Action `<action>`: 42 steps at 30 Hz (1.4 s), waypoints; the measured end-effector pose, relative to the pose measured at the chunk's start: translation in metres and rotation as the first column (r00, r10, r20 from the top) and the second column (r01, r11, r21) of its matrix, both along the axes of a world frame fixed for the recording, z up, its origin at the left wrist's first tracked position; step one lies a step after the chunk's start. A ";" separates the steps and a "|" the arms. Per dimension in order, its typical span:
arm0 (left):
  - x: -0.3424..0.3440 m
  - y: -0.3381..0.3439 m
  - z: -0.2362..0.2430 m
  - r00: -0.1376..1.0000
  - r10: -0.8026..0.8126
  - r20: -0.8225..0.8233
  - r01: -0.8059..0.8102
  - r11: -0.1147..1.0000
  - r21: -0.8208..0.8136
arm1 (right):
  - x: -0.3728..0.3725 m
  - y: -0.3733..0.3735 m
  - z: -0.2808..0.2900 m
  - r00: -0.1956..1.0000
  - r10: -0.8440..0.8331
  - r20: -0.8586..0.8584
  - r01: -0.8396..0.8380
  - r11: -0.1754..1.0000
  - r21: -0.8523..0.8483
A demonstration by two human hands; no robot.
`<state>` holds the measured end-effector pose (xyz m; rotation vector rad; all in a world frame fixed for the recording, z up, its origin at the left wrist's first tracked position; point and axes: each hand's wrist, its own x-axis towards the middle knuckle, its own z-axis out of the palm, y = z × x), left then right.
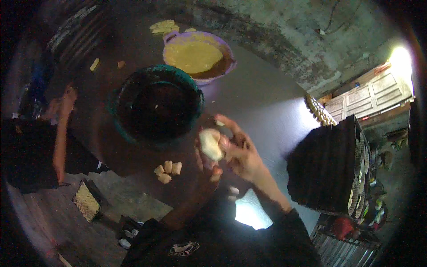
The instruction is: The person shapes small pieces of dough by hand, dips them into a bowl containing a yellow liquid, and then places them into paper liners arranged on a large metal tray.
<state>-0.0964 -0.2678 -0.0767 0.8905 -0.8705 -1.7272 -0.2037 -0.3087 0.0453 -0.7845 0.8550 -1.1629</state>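
In front of my body both hands work on a pale, rounded piece of dough (210, 144). My left hand (207, 164) cradles it from below and the left, fingers curled round it. My right hand (243, 155) grips its right side with the thumb pressed against it. A small pale bit shows by a right fingertip. Several short dough pieces (169, 170) lie on the dark table (262, 102) to the left of my hands. Just beyond stands a large dark green basin (122, 120); its dark inside is hard to make out.
A purple basin (229, 44) with a yellowish mass (193, 55) stands behind the green one. Pale finger-shaped pieces (164, 26) lie at the far edge. Another person's arm (62, 133) reaches in at left. Dark shelving (329, 164) stands at right.
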 end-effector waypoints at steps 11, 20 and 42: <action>0.055 -0.013 -0.033 0.998 -0.051 0.023 0.040 0.939 0.343 | -0.022 -0.318 -0.120 -0.146 -0.123 -0.982 -0.621 0.784 -0.006; 0.068 -0.015 0.002 0.998 -0.021 0.055 0.007 0.970 0.242 | -0.034 -0.247 -0.068 0.569 -0.012 -0.822 -0.241 0.954 -0.181; -0.073 0.151 0.139 0.914 -0.321 -0.249 0.295 0.946 -0.134 | -0.142 0.239 0.049 0.420 -0.608 -0.674 -0.180 0.672 -0.718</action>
